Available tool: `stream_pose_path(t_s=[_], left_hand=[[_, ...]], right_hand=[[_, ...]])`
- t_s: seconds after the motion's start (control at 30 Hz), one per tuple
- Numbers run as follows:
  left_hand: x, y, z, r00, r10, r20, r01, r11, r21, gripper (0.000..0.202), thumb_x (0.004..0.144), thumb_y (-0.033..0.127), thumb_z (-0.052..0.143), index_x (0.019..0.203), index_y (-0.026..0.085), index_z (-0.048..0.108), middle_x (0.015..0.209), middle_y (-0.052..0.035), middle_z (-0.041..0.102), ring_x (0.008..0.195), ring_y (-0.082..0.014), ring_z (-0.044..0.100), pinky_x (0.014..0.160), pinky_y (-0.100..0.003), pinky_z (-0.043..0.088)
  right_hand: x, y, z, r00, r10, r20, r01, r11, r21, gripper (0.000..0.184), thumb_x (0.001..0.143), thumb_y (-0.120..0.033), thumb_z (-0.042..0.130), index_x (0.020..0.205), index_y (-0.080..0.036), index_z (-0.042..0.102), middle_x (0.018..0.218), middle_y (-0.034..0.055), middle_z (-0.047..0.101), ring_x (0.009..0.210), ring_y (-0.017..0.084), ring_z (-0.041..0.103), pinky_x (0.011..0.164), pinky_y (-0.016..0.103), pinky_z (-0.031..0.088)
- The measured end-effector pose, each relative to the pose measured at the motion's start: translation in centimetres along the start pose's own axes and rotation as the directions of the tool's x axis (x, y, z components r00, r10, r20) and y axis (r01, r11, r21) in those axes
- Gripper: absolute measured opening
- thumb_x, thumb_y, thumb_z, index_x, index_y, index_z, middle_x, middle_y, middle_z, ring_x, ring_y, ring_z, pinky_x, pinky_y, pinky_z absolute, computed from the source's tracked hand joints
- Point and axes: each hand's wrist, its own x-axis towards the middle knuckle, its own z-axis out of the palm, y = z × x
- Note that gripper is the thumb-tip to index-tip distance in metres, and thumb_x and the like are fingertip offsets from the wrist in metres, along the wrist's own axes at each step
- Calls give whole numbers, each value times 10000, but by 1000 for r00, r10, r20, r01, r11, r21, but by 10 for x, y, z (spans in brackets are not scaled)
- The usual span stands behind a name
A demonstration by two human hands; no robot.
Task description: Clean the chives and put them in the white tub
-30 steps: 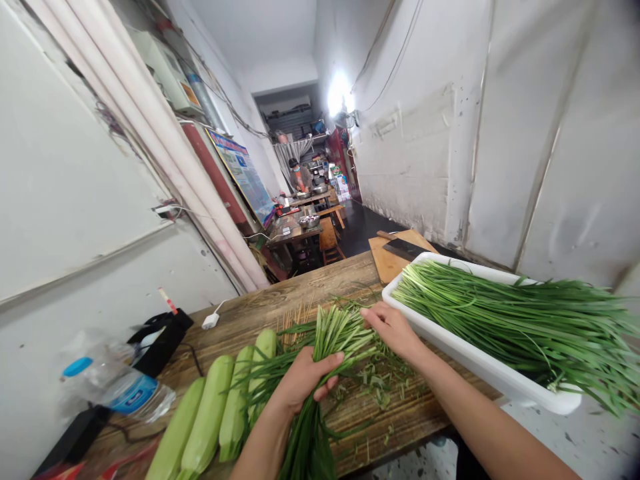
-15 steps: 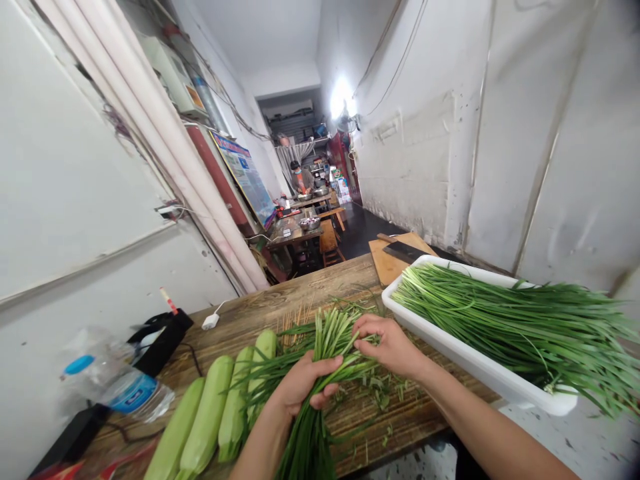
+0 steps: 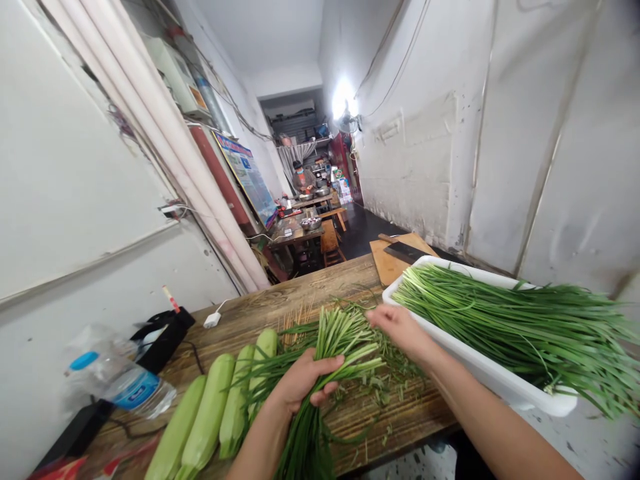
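My left hand (image 3: 313,381) is wrapped round a bunch of garlic chives (image 3: 336,339) above the wooden table. Their pale cut ends fan out up and to the right, while the dark green leaves hang toward me. Just right of those pale ends is my right hand (image 3: 400,327), apart from the bunch, its fingers curled together in a pinch. Whatever it may hold is too small to make out. Under and beside the bunch lie loose green trimmings (image 3: 383,393). Several pale green zucchini (image 3: 207,410) rest to the left of my left hand.
A white plastic tub (image 3: 470,363) piled with more chives stands at the right. Behind it, a cleaver (image 3: 404,251) lies on a cutting board (image 3: 387,267). Thin wooden skewers (image 3: 299,319), a charger (image 3: 212,320) and a water bottle (image 3: 135,389) are on the table (image 3: 320,283). A person (image 3: 303,179) works far back.
My right hand has drawn away from the pale chive ends, to the right, and its fingers have closed together. My left hand keeps its hold on the bunch, nearly still.
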Motion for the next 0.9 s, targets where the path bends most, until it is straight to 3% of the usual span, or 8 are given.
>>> stream_pose_path(t_s=[0.07, 0.1, 0.2, 0.3, 0.37, 0.5, 0.67, 0.9], left_hand=[[0, -2, -3, 1000, -10, 24, 10, 1000, 10, 348, 694, 456, 695, 735, 179, 489, 407, 67, 491, 249, -23, 270, 269, -147, 150], [0, -2, -4, 1000, -15, 27, 15, 1000, 14, 352, 692, 462, 695, 729, 178, 490, 407, 68, 487, 251, -23, 274, 270, -147, 150], [1, -2, -2, 1000, -8, 0, 8, 1000, 14, 367, 672, 458, 710, 752, 169, 499, 433, 76, 488, 263, -19, 288, 277, -140, 156], [1, 3, 5, 1000, 7, -8, -7, 1000, 19, 384, 651, 445, 731, 784, 159, 512, 462, 80, 491, 279, -19, 311, 282, -134, 160], [0, 7, 11, 1000, 13, 8, -13, 999, 31, 382, 650, 446, 732, 779, 156, 518, 454, 84, 478, 283, -17, 301, 281, -132, 157], [-2, 12, 18, 999, 34, -19, -32, 996, 85, 366, 644, 435, 738, 751, 159, 522, 461, 73, 484, 317, -34, 347, 274, -131, 177], [1, 9, 21, 995, 93, -36, -86, 984, 159, 353, 653, 445, 715, 719, 158, 520, 434, 79, 473, 300, -31, 307, 271, -145, 186], [5, 4, 19, 993, 118, -25, -109, 969, 223, 383, 671, 501, 687, 684, 162, 511, 413, 62, 491, 282, -31, 292, 292, -162, 182]], right_hand=[[2, -2, -9, 976, 38, -217, -49, 998, -42, 492, 810, -570, 493, 510, -180, 505, 446, -49, 363, 450, 98, 322, 479, 241, 263], [2, -3, -12, 970, 53, -238, -76, 993, -89, 534, 830, -583, 453, 476, -184, 477, 424, -46, 351, 435, 98, 321, 481, 247, 266], [-2, -4, -6, 999, 31, -29, -37, 967, -253, 582, 851, -565, 451, 418, -176, 468, 433, -15, 421, 460, 112, 399, 528, 257, 311], [-5, 2, 10, 971, -44, 237, 90, 978, -188, 455, 806, -509, 556, 523, -157, 606, 549, 7, 546, 562, 136, 488, 569, 250, 350], [-4, 7, 16, 979, -47, 199, 68, 993, -101, 397, 776, -483, 593, 564, -151, 636, 566, 4, 553, 579, 140, 493, 566, 248, 359], [0, 6, 11, 980, -22, -196, 22, 1000, -5, 383, 747, -461, 626, 525, -152, 578, 545, -11, 492, 574, 130, 457, 575, 253, 359], [-2, -5, 7, 994, 15, 105, -30, 990, 137, 263, 694, -393, 686, 782, -145, 665, 705, 13, 610, 656, 144, 519, 634, 263, 406], [-10, -1, 2, 996, -19, 82, 21, 999, -26, 185, 728, -311, 652, 664, -145, 601, 584, -30, 504, 555, 102, 421, 542, 235, 331]])
